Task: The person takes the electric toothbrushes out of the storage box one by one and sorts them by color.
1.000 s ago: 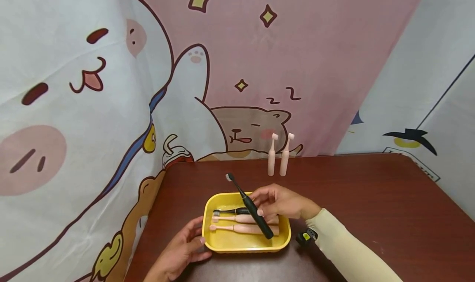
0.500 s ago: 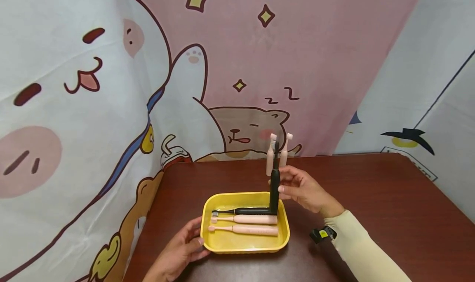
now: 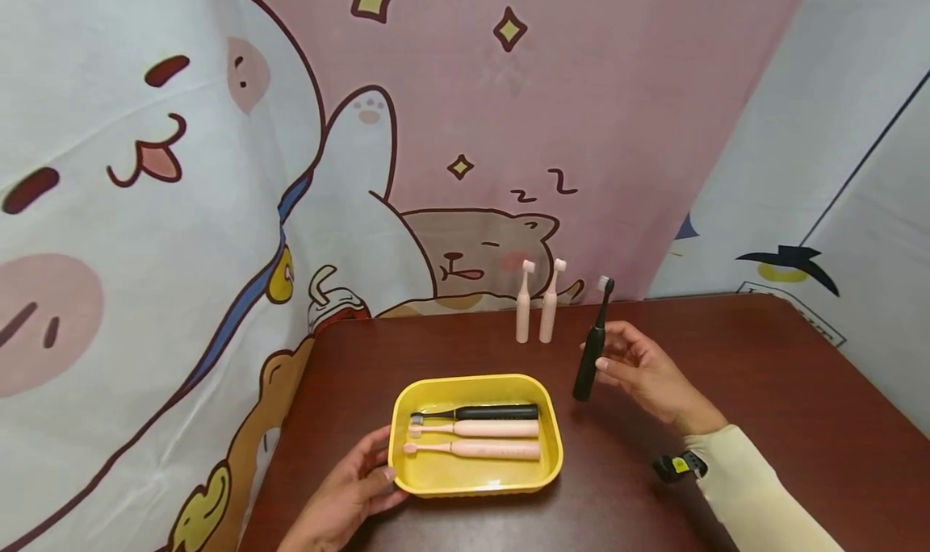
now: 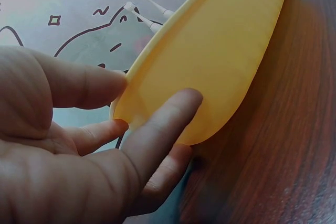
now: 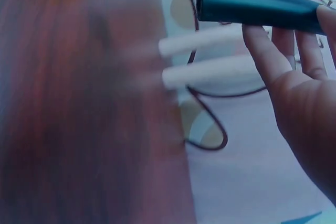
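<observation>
A black electric toothbrush (image 3: 590, 364) is held nearly upright by my right hand (image 3: 650, 378), to the right of the yellow basket (image 3: 555, 455). Thumb and fingers pinch its handle (image 5: 252, 6) in the right wrist view, with the base end pointing left. Against the basket's left end rests my left hand (image 3: 349, 487); its extended fingers (image 4: 163, 129) touch the outer wall (image 4: 210, 51) in the left wrist view. Inside the basket lie another black toothbrush (image 3: 497, 412) and two pink ones, the upper pink toothbrush (image 3: 501, 428) and the lower pink toothbrush (image 3: 501, 450), heads to the left.
Two pink toothbrushes stand upright near the table's back edge, a left one (image 3: 522, 318) and a right one (image 3: 548, 318). Behind the brown table (image 3: 726, 350) hangs a cartoon-printed cloth (image 3: 617, 132). A dark device with a yellow mark (image 3: 679, 464) is strapped at the right wrist.
My right hand has carried the black toothbrush up out of the basket and to the right, turning it from slanted to nearly upright. The left hand has stayed at the basket.
</observation>
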A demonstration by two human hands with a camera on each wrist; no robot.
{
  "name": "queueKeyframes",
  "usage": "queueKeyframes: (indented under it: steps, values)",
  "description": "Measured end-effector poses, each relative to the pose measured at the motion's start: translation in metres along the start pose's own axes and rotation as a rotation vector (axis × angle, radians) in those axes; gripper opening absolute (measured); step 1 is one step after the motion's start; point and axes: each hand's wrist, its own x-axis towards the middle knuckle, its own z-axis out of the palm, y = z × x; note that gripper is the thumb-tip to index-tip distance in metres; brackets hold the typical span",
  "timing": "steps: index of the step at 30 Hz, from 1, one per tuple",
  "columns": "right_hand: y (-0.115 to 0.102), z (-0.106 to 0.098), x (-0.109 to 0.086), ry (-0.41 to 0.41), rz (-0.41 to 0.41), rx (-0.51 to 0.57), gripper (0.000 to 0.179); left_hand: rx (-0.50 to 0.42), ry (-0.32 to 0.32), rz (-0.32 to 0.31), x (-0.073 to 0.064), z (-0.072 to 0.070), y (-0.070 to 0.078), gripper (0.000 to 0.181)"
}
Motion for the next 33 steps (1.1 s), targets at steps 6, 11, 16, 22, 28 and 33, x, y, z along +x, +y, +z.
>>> queueKeyframes:
  steps: [6,11,16,22,28,33]
  values:
    - [0.006,-0.018,-0.015,0.048,0.02,-0.1,0.041,-0.005,-0.005,0.002,-0.001,-0.001,0.001,0.069]
    - [0.011,-0.029,-0.026,0.057,0.021,-0.203,0.039,0.001,0.012,-0.011,0.0,0.0,0.001,0.068]
    - [0.014,-0.038,-0.038,0.089,0.027,-0.33,0.036,0.001,0.008,-0.01,0.0,-0.001,0.001,0.069]
    - [0.017,-0.046,-0.046,0.138,0.013,-0.42,0.035,0.0,0.014,-0.017,0.0,-0.002,0.0,0.069]
    - [0.016,-0.051,-0.051,0.162,-0.013,-0.411,0.035,-0.004,0.014,-0.022,0.001,-0.002,0.0,0.069]
    - [0.015,-0.051,-0.053,0.165,-0.037,-0.446,0.035,-0.008,0.014,-0.024,0.002,-0.001,0.0,0.069]
